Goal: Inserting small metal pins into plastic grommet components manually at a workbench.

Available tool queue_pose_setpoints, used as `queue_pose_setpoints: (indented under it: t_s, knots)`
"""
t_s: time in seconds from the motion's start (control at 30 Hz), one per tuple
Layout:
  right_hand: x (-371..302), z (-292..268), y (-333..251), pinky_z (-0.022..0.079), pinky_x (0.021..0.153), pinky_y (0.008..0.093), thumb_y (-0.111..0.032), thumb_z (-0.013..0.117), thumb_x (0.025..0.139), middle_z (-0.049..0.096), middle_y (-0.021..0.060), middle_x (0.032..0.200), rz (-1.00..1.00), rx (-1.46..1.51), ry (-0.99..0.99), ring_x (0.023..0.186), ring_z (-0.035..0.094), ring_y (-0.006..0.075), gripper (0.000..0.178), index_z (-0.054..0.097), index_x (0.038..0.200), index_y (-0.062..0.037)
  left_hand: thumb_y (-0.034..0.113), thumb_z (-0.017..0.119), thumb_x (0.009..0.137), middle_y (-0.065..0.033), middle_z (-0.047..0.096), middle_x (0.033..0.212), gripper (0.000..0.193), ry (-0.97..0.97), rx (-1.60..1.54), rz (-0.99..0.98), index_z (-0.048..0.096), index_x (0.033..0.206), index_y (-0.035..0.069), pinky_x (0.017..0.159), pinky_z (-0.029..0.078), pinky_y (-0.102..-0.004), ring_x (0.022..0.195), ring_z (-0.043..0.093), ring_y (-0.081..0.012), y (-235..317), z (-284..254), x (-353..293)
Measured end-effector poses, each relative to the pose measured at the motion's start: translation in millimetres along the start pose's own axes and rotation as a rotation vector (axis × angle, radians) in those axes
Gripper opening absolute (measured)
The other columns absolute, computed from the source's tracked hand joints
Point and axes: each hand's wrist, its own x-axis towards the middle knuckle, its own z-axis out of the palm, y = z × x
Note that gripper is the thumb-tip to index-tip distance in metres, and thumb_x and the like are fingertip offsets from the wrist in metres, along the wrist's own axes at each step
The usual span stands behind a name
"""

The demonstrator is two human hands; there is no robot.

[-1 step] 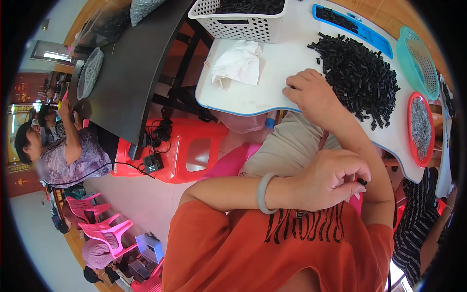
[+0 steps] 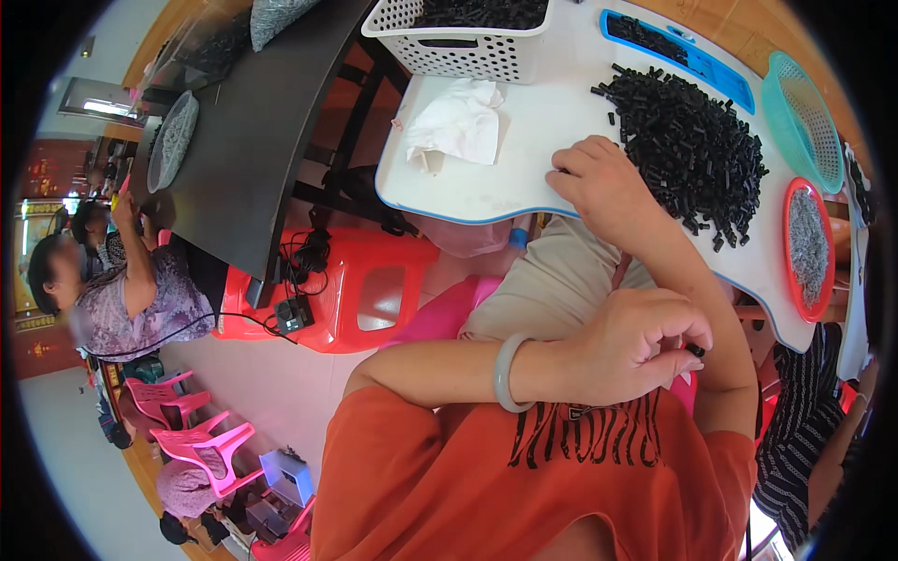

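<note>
My left hand [image 2: 636, 351], with a pale bangle [image 2: 505, 374] at its wrist, is held in front of my chest. Its thumb and index finger pinch a small black cylindrical piece [image 2: 694, 350]. On the white table my right hand [image 2: 599, 187] rests near the front edge, fingers curled, with a dark bit of another small black piece [image 2: 562, 171] showing at the fingertips. Just right of that hand spreads a large pile of black cylindrical pieces [image 2: 692, 150]. My right forearm passes beside the left fingers.
A white perforated basket [image 2: 458, 51] of black pieces stands at the back, with crumpled tissue [image 2: 456, 123] before it. A blue tray [image 2: 720, 79], a turquoise basket [image 2: 795, 122] and a red bowl [image 2: 808, 252] of small clear-grey pieces lie right. Left are a dark table [image 2: 234, 140] and red stool [image 2: 374, 290].
</note>
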Motion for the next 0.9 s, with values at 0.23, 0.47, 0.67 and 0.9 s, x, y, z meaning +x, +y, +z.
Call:
queue_pose_setpoints:
  t_s: [0.23,0.47,0.67,0.9]
  knots:
    - [-10.3,-19.7,13.1,0.042,0.083,0.0354,-0.006,0.058,0.068,0.060,0.0084,0.088,-0.065,-0.058,0.045,0.085,0.055,0.0243,0.012,0.063,0.078,-0.0042,-0.006,0.065,0.074,-0.0064,0.063,0.083,0.018,0.008,0.009,-0.032,0.061,0.090,0.001,0.056,0.049,-0.0269,0.070,0.062,-0.0179,3.0,-1.5,1.4]
    - [13.7,-39.8,70.9,0.043,0.082,0.0391,-0.005,0.063,0.072,0.063,0.0106,0.085,0.193,-0.253,-0.065,0.087,0.057,0.0298,0.007,0.063,0.079,-0.0033,-0.004,0.068,0.073,-0.0064,0.062,0.081,0.019,0.051,0.025,0.061,0.062,0.090,0.002,0.056,0.047,-0.0277,0.067,0.061,-0.0185,0.0,-1.0,2.7]
    - [25.4,-22.7,87.2,0.042,0.080,0.0419,-0.006,0.066,0.070,0.060,0.0104,0.077,0.233,-0.308,-0.190,0.086,0.056,0.0298,0.007,0.059,0.069,-0.0045,-0.003,0.069,0.073,-0.0053,0.062,0.079,0.019,0.083,0.043,0.079,0.062,0.090,0.003,0.056,0.044,-0.0289,0.065,0.060,-0.0180,2.7,-3.7,4.3]
    - [29.8,-15.2,96.0,0.044,0.075,0.0423,0.001,0.062,0.065,0.059,0.0139,0.072,0.247,-0.262,-0.196,0.080,0.056,0.0330,0.011,0.052,0.061,-0.0017,-0.004,0.068,0.073,-0.0052,0.062,0.080,0.020,0.102,0.058,0.090,0.062,0.090,0.004,0.056,0.044,-0.0286,0.063,0.058,-0.0170,2.9,-7.2,4.2]
